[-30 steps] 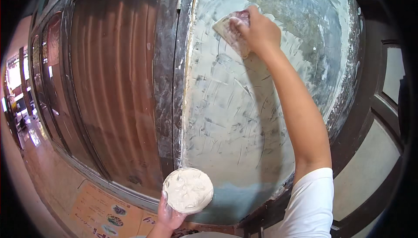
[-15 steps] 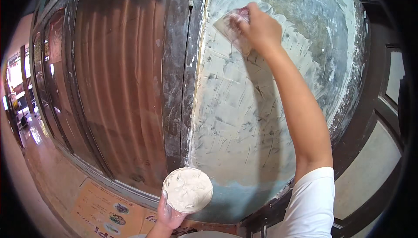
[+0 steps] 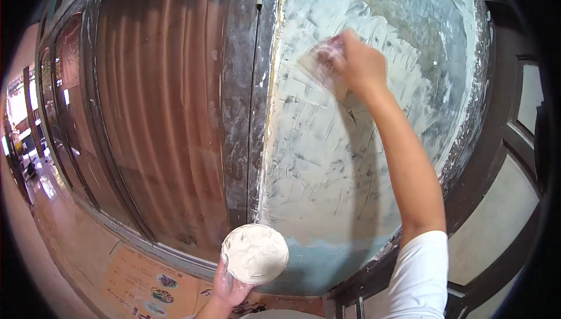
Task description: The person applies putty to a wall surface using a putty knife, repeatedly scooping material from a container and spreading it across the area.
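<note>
In my left hand (image 3: 229, 287), low in the view, rests a round container of cream-white putty (image 3: 255, 255). The fingers curl under its side, and smears of putty mark the thumb. My right hand (image 3: 363, 65) is raised against the wall (image 3: 327, 161), closed on a putty scraper (image 3: 323, 62) with a reddish grip. Motion blurs this hand and the tool. The scraper's broad blade lies against the putty-coated part of the wall. Pale putty with dark scratches covers much of the surface, while its upper right shows bare grey-green patches.
Left of the wall stands a dark wooden frame (image 3: 239, 103) beside glass with a brown curtain (image 3: 158, 103) behind it. A dark panelled door (image 3: 491, 225) is at the right. Below left, an orange printed banner (image 3: 140, 284) lies on the floor.
My right hand and the scraper have moved down and slightly right across the wall. The left hand with the putty container has barely shifted.
</note>
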Demonstrator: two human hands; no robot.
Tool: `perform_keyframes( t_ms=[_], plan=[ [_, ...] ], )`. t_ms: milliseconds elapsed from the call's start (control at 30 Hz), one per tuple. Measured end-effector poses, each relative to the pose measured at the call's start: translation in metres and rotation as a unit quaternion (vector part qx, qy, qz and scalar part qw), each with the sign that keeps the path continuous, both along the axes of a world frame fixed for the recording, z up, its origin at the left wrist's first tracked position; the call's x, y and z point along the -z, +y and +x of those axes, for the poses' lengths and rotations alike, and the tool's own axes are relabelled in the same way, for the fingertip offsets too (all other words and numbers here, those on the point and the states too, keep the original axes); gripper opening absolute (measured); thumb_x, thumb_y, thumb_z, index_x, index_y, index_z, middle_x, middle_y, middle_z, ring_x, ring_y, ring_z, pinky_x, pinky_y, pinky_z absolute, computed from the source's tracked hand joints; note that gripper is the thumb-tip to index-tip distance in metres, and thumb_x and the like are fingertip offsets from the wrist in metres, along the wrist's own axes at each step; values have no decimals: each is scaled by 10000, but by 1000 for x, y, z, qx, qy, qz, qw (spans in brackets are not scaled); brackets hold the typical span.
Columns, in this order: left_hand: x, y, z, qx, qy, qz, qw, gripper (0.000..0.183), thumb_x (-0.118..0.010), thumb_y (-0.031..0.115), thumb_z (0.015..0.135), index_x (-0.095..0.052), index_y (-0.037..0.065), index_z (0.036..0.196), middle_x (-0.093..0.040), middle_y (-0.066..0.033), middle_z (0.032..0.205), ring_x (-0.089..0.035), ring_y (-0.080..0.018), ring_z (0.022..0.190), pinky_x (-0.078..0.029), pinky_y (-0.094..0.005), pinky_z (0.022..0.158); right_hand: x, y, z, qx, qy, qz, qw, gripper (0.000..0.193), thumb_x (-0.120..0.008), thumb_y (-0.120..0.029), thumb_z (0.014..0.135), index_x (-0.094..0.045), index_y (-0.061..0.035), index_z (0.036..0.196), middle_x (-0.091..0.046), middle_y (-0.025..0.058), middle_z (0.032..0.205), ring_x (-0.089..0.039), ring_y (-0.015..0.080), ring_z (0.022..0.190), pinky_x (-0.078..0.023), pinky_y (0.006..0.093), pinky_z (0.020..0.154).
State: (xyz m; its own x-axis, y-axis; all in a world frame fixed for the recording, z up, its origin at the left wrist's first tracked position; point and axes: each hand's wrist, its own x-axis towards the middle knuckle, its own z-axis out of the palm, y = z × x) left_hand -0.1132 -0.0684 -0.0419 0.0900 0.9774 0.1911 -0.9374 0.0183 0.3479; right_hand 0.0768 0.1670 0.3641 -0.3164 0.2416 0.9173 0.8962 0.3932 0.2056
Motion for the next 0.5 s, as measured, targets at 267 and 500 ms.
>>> perform_keyframes(
  t_ms=[267, 500],
  plan=[
    [4, 5, -4, 65, -247, -28, 966, 678, -409, 503, 1015, -253, 128, 1558, -299, -162, 1590, -338, -399, 1429, -321, -630, 1125, 103, -39, 29, -218, 246, -56, 943, 382, -763, -336, 826, -580, -47, 995, -666, 160, 835, -646, 358, 773, -499, 415, 706],
    [0, 20, 6, 11, -19, -27, 999, 648, -371, 504, 1032, -285, 116, 1544, -329, -158, 1573, -362, -368, 1418, -323, -576, 1150, 335, -47, 41, -298, 420, -397, 760, 211, -735, -102, 852, -588, -16, 978, -631, 61, 839, -550, 116, 783, -489, 302, 720]
  ],
)
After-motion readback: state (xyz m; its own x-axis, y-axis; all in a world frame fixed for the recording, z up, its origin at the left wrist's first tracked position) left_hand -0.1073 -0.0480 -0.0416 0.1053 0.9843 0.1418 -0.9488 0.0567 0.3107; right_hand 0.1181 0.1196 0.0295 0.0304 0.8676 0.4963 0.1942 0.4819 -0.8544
